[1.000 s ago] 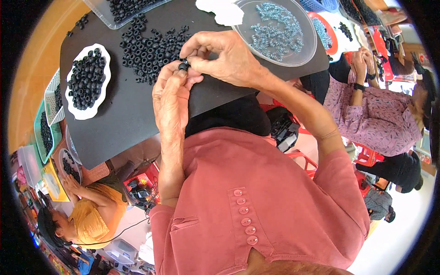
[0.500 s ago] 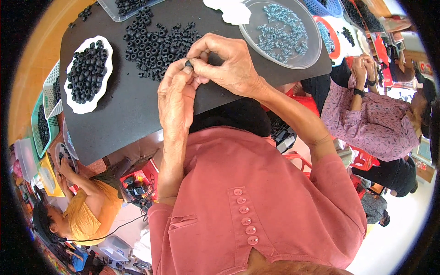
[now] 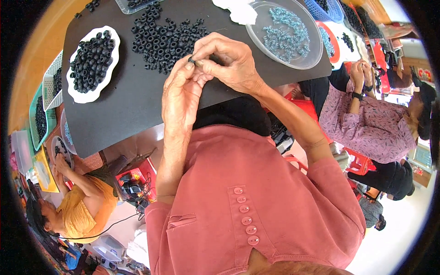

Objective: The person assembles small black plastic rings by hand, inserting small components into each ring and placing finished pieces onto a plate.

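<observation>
My left hand [image 3: 178, 98] and my right hand [image 3: 233, 66] meet above the dark table [image 3: 133, 107]. Between their fingertips they pinch a small black plastic part [image 3: 191, 60], mostly covered by fingers and thumbs. Just beyond them spreads a pile of black ring-shaped parts [image 3: 158, 43], some larger, some small. Left of the pile, a white scalloped plate [image 3: 116, 55] bears a heap of rounded black parts [image 3: 93, 59]. Right of my right hand, a round clear tray [image 3: 308, 64] contains many small bluish springs [image 3: 286, 34].
A crumpled white cloth [image 3: 243, 13] lies by the tray, and a clear box [image 3: 123, 7] stands at the far edge. Green [image 3: 36, 98] and white baskets [image 3: 48, 82] adjoin the table's left side. People in yellow [image 3: 89, 206] and patterned pink [image 3: 362, 119] sit either side.
The view has shifted slightly, so the table's things appear a little to the right. My fingers have moved slightly around the black part, and both hands still pinch it.
</observation>
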`<state>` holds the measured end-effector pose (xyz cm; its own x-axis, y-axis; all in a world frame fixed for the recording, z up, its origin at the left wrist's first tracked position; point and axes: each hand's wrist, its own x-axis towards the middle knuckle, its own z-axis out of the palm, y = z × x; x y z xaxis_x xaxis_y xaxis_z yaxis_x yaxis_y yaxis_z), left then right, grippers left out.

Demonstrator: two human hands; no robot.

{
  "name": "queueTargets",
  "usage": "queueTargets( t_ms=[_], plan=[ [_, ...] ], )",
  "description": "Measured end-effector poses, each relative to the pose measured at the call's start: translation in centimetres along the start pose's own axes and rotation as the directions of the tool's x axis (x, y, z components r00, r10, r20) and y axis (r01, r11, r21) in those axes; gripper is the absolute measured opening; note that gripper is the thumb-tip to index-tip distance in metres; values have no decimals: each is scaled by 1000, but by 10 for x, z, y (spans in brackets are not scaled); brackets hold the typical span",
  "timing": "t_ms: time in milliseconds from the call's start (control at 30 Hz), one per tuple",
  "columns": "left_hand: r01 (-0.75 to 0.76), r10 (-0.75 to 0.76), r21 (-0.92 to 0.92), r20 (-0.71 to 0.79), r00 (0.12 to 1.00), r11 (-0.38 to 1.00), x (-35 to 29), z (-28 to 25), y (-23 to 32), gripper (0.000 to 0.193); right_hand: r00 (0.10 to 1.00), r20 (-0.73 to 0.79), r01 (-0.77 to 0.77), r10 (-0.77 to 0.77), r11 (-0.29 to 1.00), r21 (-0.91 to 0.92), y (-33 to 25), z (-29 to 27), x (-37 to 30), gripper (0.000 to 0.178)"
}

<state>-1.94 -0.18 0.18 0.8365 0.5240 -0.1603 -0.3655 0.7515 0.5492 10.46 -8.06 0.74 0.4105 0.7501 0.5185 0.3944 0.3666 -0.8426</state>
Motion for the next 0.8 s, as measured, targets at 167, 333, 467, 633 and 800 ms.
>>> queueTargets(
  t_ms=[167, 333, 467, 633, 800],
  plan=[
    [1, 6, -72, 94, 996, 997, 5, -11, -1, 22, 1000, -4, -29, 29, 998, -56, -10, 6, 3, 22],
    [5, 2, -73, 97, 995, 997, 5, -12, -3, 19, 993, 70, 113, -100, 972, -204, -1, 2, 0, 33],
    [11, -6, -32, 141, 990, 999, 7, -21, 1, 17, 992, 94, 99, -81, 973, -208, -5, 3, 0, 27],
    [25, -16, -41, 208, 978, 999, 4, -20, 3, 15, 990, 118, 107, -83, 970, -220, -5, 2, 0, 24],
    [-50, 43, 58, 120, 992, 997, 1, -9, 1, 14, 997, -40, -72, 67, 987, -145, -8, 0, 1, 14]
  ],
)
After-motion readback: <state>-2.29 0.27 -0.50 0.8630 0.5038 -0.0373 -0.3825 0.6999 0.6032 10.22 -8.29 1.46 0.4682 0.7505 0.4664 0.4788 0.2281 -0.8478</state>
